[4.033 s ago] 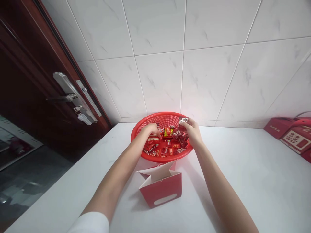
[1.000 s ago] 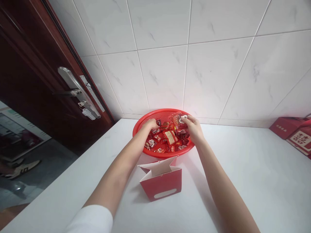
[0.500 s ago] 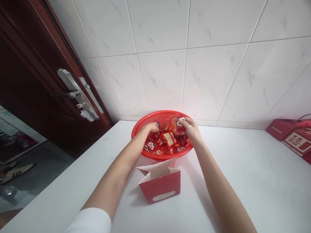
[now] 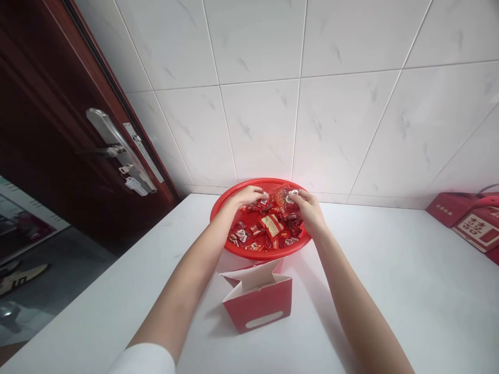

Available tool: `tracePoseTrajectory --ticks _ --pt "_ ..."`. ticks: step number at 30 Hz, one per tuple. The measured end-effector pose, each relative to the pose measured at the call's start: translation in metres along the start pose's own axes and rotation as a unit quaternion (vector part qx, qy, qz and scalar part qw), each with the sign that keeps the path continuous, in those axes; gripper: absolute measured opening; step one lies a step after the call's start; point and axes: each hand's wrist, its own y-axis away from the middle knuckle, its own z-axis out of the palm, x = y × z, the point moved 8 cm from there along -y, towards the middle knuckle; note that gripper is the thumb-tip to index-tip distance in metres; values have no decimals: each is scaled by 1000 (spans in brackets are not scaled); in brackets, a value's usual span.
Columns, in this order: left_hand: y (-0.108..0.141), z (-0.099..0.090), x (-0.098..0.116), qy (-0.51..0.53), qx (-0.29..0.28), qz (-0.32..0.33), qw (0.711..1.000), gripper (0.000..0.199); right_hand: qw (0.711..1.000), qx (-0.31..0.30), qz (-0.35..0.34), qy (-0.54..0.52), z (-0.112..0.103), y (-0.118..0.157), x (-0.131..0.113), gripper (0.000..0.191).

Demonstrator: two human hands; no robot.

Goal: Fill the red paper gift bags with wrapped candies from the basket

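A red plastic basket (image 4: 220, 203) stands against the wall with several wrapped sweets (image 4: 272, 225) inside. Over its back left part, my left hand (image 4: 251, 196) is closed on a small wrapped sweet (image 4: 264, 198) with a white label. My right hand (image 4: 307, 205), above the basket's right side, pinches red wrapped candy (image 4: 284, 197); its fingers partly cover the packet. An open red paper box (image 4: 260, 304) with a white inside and a pale oval on its front is on the table, just in front of the basket and between my forearms.
A red box (image 4: 476, 226) with a printed character lies at the table's far right. White tiles (image 4: 257, 130) rise behind the white table (image 4: 393, 270). On the left is a dark red door with a handle (image 4: 113, 143) and keys; a shoe (image 4: 23, 279) shows on the floor.
My left hand has risen out of the sweets and moved right, towards my right hand, with a small sweet now visible at its fingertips. My right hand has barely moved.
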Motion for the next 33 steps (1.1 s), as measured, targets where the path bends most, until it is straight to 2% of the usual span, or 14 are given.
tracePoseTrajectory --ticks 7,11,15,18,25,30,33 --pt "6 15 3 18 -67 -10 998 41 1000 -3 0 13 0 1 0 30" --pt "2 13 -4 -5 -49 -32 998 34 1000 6 5 14 -1 2 -1 30" --pt "-3 10 -5 -62 -45 -11 997 21 1000 6 5 13 -1 3 -1 32" --pt "-4 11 -12 -99 -54 -34 993 14 1000 5 3 11 -1 3 -1 33" --pt "-6 8 -30 -176 -59 -96 978 6 1000 8 5 8 0 2 -2 31" --pt "-9 5 -39 -249 -71 -107 960 8 1000 5 0 11 -1 2 -2 31" --pt "-5 6 -39 -278 -97 -106 950 7 1000 2 5 4 0 2 0 32"
